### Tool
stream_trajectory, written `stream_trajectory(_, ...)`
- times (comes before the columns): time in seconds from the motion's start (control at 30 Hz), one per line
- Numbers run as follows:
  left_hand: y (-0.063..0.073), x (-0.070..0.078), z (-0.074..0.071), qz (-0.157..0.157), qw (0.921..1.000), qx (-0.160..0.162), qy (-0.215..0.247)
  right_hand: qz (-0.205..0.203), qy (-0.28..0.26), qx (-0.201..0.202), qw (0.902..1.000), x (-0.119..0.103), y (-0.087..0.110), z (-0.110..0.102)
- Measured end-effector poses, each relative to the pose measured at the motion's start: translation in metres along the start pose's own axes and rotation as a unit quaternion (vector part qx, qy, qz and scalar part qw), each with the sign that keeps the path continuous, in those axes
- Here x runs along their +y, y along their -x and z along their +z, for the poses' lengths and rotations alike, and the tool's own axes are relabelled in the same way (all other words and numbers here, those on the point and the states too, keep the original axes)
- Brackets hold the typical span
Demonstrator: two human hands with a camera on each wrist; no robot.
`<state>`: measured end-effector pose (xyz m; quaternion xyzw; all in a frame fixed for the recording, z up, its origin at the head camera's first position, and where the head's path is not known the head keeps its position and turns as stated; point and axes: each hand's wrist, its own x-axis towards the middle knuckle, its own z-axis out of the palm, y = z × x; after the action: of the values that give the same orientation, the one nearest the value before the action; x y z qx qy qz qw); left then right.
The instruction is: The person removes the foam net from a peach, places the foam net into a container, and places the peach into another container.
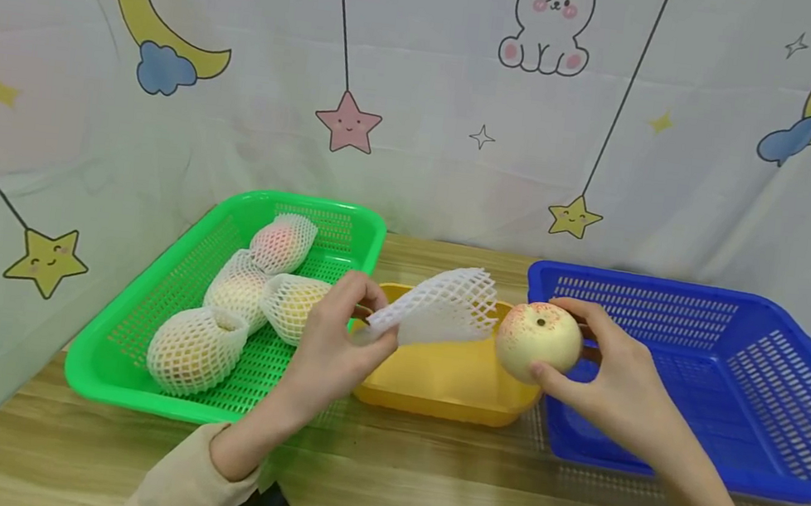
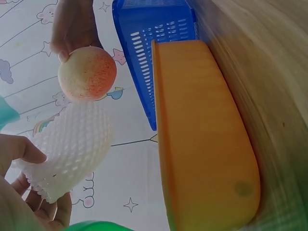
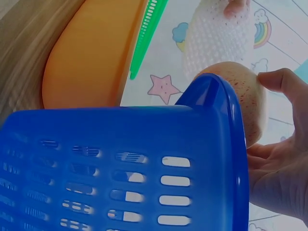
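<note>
We find the peach (image 1: 540, 342) held up in the air, its stem pit turned toward us in the head view, over the gap between the yellow tray (image 1: 444, 378) and the blue basket (image 1: 668, 391). The right hand (image 1: 620, 373) grips it from the right, thumb low in front and fingers round the far side. Just left of it we see the foam net (image 1: 448, 308), its narrow end pinched between the thumb and fingers of the left hand (image 1: 336, 333). The net's long axis runs rightward from that pinch to the peach — its loose, open-looking end faces the fruit, though we cannot tell whether the two touch. Of the two hands, the right is nearer the blue basket, and the left is nearer the green basket (image 1: 133, 399), where we count four netted fruits (image 1: 195, 350). Beneath everything we see the wood-grained table (image 1: 424, 489) — and behind it a pale backdrop (image 1: 443, 57) printed with stars, moons and a rabbit.
</note>
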<state>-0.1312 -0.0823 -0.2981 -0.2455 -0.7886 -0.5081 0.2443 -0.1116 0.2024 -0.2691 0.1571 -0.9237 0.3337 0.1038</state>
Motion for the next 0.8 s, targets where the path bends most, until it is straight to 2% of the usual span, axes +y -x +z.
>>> stream_trajectory(0.17,0.0,-0.003,0.004,0.062,0.9961,0.004,-0.063,0.004,0.011,-0.009,0.9999,0.001,0.0,-0.003)
stream_trajectory(0.27,0.0,-0.004,0.005,0.083,0.9913,0.009,-0.102,0.01,0.019,-0.015,0.9997,0.002,-0.001,-0.006)
stream_trajectory(0.5,0.001,-0.006,0.007,0.111,0.9774,0.007,-0.18,0.028,0.031,-0.032,0.9986,0.008,0.0,-0.012)
stream_trajectory(0.7,0.0,-0.007,0.01,0.114,0.9661,0.009,-0.231,0.054,0.053,-0.045,0.9961,0.014,0.0,-0.019)
stream_trajectory(0.8,0.001,-0.008,0.011,0.117,0.9573,0.015,-0.264,0.066,0.065,-0.051,0.9945,0.016,0.0,-0.022)
